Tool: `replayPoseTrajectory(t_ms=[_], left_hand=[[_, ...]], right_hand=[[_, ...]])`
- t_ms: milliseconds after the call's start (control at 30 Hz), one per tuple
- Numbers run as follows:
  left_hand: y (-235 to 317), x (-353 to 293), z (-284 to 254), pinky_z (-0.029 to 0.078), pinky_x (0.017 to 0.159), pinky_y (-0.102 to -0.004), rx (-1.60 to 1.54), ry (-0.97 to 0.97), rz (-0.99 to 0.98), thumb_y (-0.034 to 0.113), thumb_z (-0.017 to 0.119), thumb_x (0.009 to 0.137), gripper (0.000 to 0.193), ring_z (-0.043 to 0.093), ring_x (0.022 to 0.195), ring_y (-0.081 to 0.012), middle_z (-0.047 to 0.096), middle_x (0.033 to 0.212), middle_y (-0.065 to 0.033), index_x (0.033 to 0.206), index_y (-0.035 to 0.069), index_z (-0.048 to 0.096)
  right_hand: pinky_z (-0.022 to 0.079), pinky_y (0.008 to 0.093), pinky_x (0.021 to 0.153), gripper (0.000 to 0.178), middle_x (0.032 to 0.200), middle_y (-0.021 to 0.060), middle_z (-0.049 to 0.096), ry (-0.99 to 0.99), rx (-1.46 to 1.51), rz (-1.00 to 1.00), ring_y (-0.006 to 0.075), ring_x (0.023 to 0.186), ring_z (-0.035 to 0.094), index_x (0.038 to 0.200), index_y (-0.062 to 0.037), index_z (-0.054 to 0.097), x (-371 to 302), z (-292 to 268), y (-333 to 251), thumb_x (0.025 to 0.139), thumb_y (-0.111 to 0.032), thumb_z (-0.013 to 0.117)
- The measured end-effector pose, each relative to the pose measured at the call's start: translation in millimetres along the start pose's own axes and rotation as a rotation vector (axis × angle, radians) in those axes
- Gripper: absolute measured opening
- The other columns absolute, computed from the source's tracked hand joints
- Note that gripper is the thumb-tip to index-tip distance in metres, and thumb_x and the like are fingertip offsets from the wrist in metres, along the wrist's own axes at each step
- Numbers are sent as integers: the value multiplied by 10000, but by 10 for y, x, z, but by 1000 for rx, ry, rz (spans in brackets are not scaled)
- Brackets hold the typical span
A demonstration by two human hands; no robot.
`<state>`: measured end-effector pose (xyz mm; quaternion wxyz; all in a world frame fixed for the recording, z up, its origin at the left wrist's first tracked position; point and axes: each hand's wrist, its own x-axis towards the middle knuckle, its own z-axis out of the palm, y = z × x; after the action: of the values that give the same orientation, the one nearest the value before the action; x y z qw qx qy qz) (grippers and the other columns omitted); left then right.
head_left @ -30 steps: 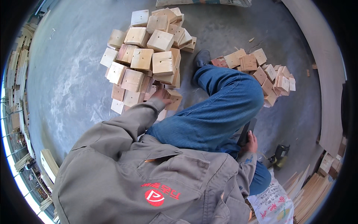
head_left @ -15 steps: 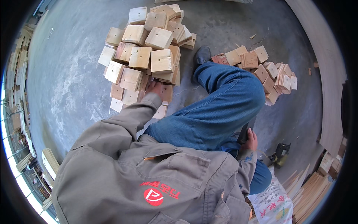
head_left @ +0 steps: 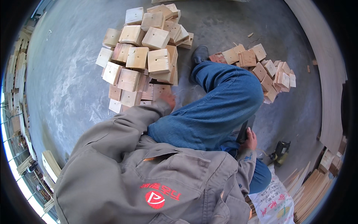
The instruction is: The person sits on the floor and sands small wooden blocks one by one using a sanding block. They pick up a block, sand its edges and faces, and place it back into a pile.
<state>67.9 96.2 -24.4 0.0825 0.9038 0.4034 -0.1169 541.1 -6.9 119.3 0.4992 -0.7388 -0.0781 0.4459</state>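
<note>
My left hand [head_left: 168, 99] is at the near right end of a large pile of square wooden blocks [head_left: 137, 57], beside a reddish-brown block [head_left: 160, 90]. Its fingers are blurred and partly hidden, so their grip does not show. Low at my right side, my right hand [head_left: 251, 140] has its fingers curled against a dark, flat-looking object [head_left: 244, 131], mostly covered by the hand and my leg. Most blocks in the pile are pale, with small holes in their faces.
A smaller pile of blocks [head_left: 266, 79] lies beyond my bent knee [head_left: 253, 89]. A black and yellow tool [head_left: 281, 151] sits on the concrete floor [head_left: 67, 74] at right. Near it are a printed white sack [head_left: 274, 201] and thin wood strips [head_left: 315, 194]. More boards line the left edge.
My left hand has moved right and slightly toward me, out from the gap low in the pile, uncovering reddish blocks there. My right hand stays in place.
</note>
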Motion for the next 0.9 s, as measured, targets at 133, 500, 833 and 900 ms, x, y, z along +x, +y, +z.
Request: replayPoseTrajectory(t_ms=[133, 500, 833, 900], left_hand=[[-175, -4, -33, 326, 1140, -592, -15, 81, 38, 166, 546, 903, 270, 494, 1406, -283, 673, 1324, -103, 1047, 100, 765], [-425, 19, 127, 367, 1123, -578, -230, 229, 216, 252, 722, 773, 335, 485, 1391, -419, 631, 1362, -177, 1057, 73, 715], [-667, 326, -492, 531, 989, -415, -1102, 166, -100, 211, 752, 889, 347, 631, 1185, -350, 648, 1289, -176, 1195, 56, 697], [-475, 451, -1206, 552, 961, -387, -874, 350, 47, 157, 771, 875, 312, 664, 1133, -317, 670, 1253, -167, 1161, 46, 712]], right_hand=[[545, 309, 865, 555, 1138, 132, 702, 59, -6, -2, 178, 976, 672, 1341, 96, 578, -74, 19, -15, 924, -209, 779], [516, 338, 977, 722, 1286, 205, 651, 81, -118, -32, 234, 1145, 639, 1390, 94, 554, -93, 85, -129, 852, -291, 845], [556, 322, 901, 640, 1173, 212, 712, 61, 102, -156, 209, 1020, 693, 1366, 105, 546, -264, 231, -383, 896, -238, 811], [551, 318, 913, 636, 1187, 213, 707, 91, 165, -160, 209, 1037, 688, 1365, 105, 547, -310, 173, -405, 895, -231, 811]])
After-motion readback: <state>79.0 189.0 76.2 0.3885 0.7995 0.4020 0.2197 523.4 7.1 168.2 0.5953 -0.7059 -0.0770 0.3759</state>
